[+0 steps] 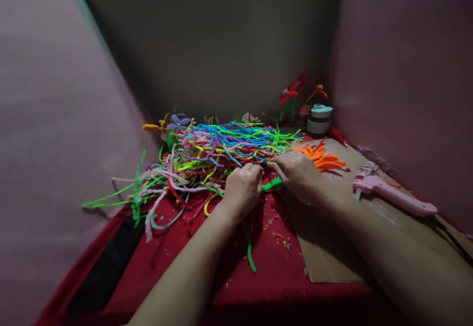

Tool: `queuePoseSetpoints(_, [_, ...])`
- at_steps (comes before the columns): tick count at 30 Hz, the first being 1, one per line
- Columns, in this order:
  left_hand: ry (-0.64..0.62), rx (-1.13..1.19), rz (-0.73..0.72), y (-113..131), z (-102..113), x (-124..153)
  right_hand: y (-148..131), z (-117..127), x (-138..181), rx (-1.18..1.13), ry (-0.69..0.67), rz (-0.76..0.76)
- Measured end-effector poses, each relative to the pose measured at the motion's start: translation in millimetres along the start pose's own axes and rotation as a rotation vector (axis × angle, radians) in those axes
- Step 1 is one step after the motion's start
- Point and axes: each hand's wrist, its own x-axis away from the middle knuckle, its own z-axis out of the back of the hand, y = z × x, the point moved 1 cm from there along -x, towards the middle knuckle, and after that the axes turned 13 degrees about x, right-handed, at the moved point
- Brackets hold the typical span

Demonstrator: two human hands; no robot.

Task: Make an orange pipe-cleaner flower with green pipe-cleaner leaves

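Observation:
A big tangle of coloured pipe cleaners (207, 153) lies on a red cloth (269, 267). My left hand (242, 188) is at the pile's near edge, fingers curled shut on a green pipe cleaner (250, 252) that trails down toward me. Just to its right, my right hand (297, 173) is pinched on the same green pipe cleaner, a short end of which shows below its fingers. The two hands almost touch. An orange pipe-cleaner flower (321, 158) lies just beyond my right hand.
A pink glue gun (391, 195) rests on a brown cardboard sheet (332, 262) at the right. Finished red and orange flowers (299, 91) and a small round container (320, 119) stand in the back corner. A purple flower (179, 121) lies behind the pile. Walls close in on three sides.

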Motion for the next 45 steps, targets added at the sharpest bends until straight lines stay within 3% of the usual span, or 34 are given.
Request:
queuePoseSetpoints(4, [0.369, 0.267, 0.115, -13.3, 46.8, -0.3, -1.4, -0.4, 1.9, -0.093, 0.104, -0.005])
queuePoseSetpoints(5, [0.408, 0.299, 0.171, -19.9, 60.7, 0.5, -4.0, 0.4, 1.5, -0.128, 0.116, -0.002])
queuePoseSetpoints(6, [0.364, 0.332, 0.214, -27.5, 73.2, 1.4, -8.1, 1.6, 0.2, -0.162, 0.112, 0.006])
queuePoseSetpoints(9, [-0.159, 0.390, 0.250, -53.3, 93.9, 3.6, -31.0, 6.2, -9.4, -0.239, 0.012, 0.120])
queuePoseSetpoints(10, [-0.149, 0.336, 0.245, -62.5, 97.2, 3.2, -41.0, 7.2, -14.7, -0.245, -0.025, 0.194])
queuePoseSetpoints(13, [0.010, 0.227, 0.164, -86.2, 98.2, -4.3, -68.5, 4.3, -37.0, -0.159, -0.026, 0.375])
queuePoseSetpoints(16, [0.156, 0.251, 0.124, -101.8, 98.4, -16.1, -79.2, -9.3, -66.7, 0.041, 0.011, 0.436])
queuePoseSetpoints(19, [0.301, 0.255, 0.161, -110.5, 104.8, -20.5, -71.7, -25.1, -97.9, 0.162, -0.011, 0.408])
queuePoseSetpoints(23, [0.588, 0.198, 0.145, -118.3, 108.5, -10.5, -54.4, -38.4, -132.8, 0.198, -0.016, 0.386])
queuePoseSetpoints(25, [0.627, 0.170, 0.184, -125.1, 103.3, -5.9, -47.9, -44.1, -146.2, 0.167, -0.036, 0.365])
queuePoseSetpoints(27, [0.577, 0.156, 0.246, -134.1, 95.6, -5.9, -42.9, -50.2, -156.8, 0.089, -0.039, 0.348])
queuePoseSetpoints(34, [0.151, 0.101, 0.300, -159.2, 66.3, -21.7, -22.7, -66.0, -172.0, -0.179, 0.058, 0.330])
queuePoseSetpoints(37, [0.036, 0.125, 0.369, -163.9, 54.3, -18.6, -14.0, -70.1, -173.5, -0.287, 0.091, 0.310])
queuePoseSetpoints(41, [0.021, 0.224, 0.477, -164.6, 51.9, -14.4, -8.6, -74.1, -174.3, -0.400, 0.101, 0.309])
queuePoseSetpoints(45, [0.147, 0.419, 0.654, -162.1, 61.6, -20.9, -7.7, -73.1, -171.9, -0.443, 0.085, 0.303])
